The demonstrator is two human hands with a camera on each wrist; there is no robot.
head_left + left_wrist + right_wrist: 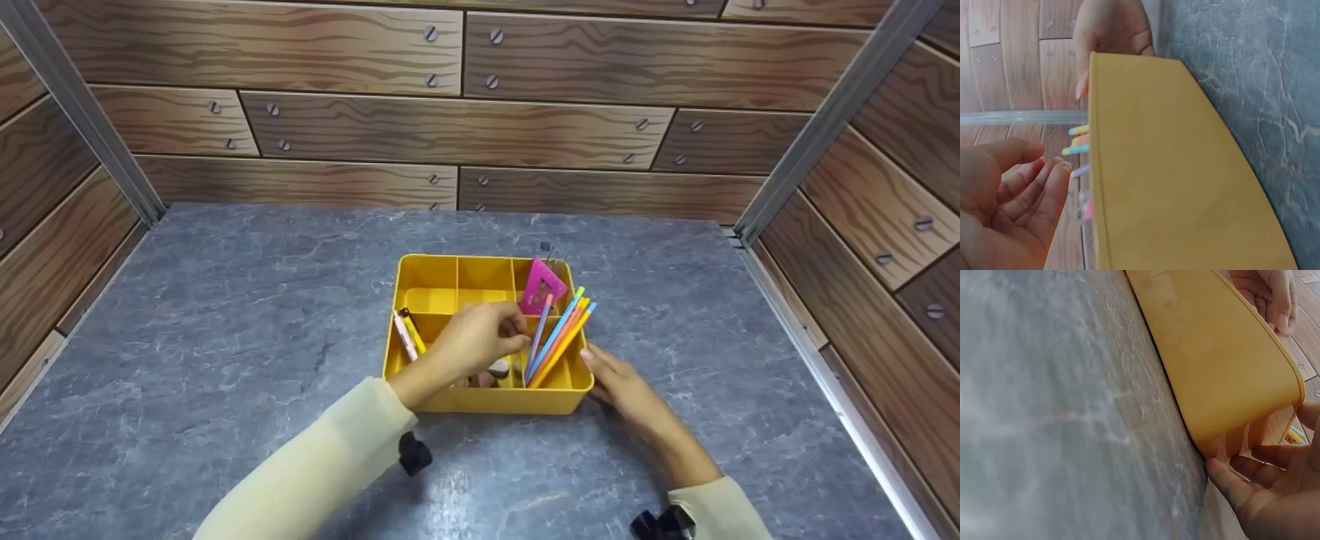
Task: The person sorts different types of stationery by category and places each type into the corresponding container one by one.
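Observation:
A yellow compartment organizer box [491,401] sits on the table. My left hand [480,334] hovers over its front part, just left of several colored pencils [559,345] leaning in the front right compartment. In the left wrist view, this hand's fingers are loosely bent, with a gap to the thumb and nothing seen between them. My right hand [626,390] rests against the box's right side; in the right wrist view its fingertips [1216,467] touch the outer wall and the thumb lies by the rim. Behind the pencils stands a pink set square [540,289].
A pink-and-white pen [405,337] and a yellow marker [415,334] lean in the front left of the box. Small items, including a whitish piece [499,367], lie partly hidden beneath the left hand. Wood-patterned walls surround the grey marbled table [247,322].

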